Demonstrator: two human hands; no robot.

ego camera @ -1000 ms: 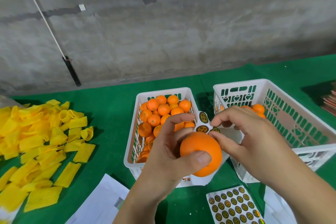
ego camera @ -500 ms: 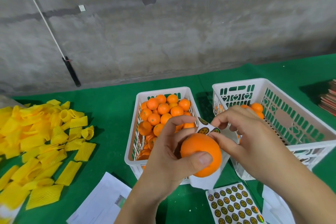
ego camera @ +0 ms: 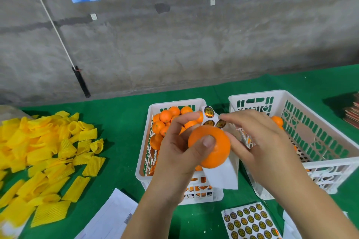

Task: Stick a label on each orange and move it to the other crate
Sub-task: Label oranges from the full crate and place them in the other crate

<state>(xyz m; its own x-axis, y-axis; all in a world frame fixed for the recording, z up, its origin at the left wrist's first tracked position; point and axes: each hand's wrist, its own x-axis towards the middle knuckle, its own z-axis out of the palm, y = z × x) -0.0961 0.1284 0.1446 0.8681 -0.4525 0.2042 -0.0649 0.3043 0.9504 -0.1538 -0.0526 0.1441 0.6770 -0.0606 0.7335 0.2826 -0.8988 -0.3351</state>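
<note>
My left hand (ego camera: 178, 153) grips an orange (ego camera: 215, 151) together with a white label backing strip (ego camera: 219, 177) that runs behind the fruit and sticks up above it. Three round dark-and-gold labels show at the strip's top (ego camera: 208, 112). My right hand (ego camera: 258, 141) pinches one label (ego camera: 221, 123) at the strip's upper right edge, thumb and forefinger closed on it. Behind my hands stands a white crate (ego camera: 175, 103) full of oranges (ego camera: 166, 116). The other white crate (ego camera: 330, 163) to the right holds a few oranges (ego camera: 277, 120).
A full label sheet (ego camera: 249, 221) lies on the green table near the front edge. White papers (ego camera: 108, 217) lie front left. A heap of yellow foam net sleeves (ego camera: 44, 153) covers the left side. A stack of reddish cards (ego camera: 352, 114) sits far right.
My hands have lifted the orange and strip slightly. The strip's top now stands more upright, and my right fingers have closed on the label at its edge.
</note>
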